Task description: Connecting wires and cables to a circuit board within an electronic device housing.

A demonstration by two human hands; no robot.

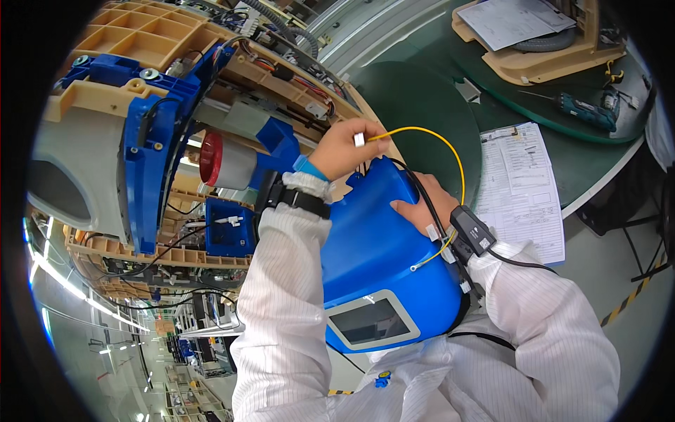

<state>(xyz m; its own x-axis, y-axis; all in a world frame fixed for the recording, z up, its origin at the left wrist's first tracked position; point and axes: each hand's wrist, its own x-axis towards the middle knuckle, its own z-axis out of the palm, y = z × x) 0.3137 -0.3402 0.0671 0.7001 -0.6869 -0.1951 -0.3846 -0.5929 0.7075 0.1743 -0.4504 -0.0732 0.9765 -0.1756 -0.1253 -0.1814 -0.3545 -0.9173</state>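
Above a blue casing (380, 246), left hand (344, 149) pinching the white tip of a yellow wire (450, 151) looping rightward; beside it, right hand (425, 204) pressed flat and unclenched on the casing, papers (524, 190) further right

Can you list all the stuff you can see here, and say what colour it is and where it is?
Blue housing: 1, blue with grey window, centre, under right hand.
Yellow wire: 1, yellow, looping from left hand.
Machine frame: 1, tan and blue, upper left.
Red-capped motor: 1, grey and red, inside frame.
Paper form: 1, white, table right.
Power drill: 1, teal, upper right.
Left hand: pinching wire's white end.
Right hand: flat on housing.
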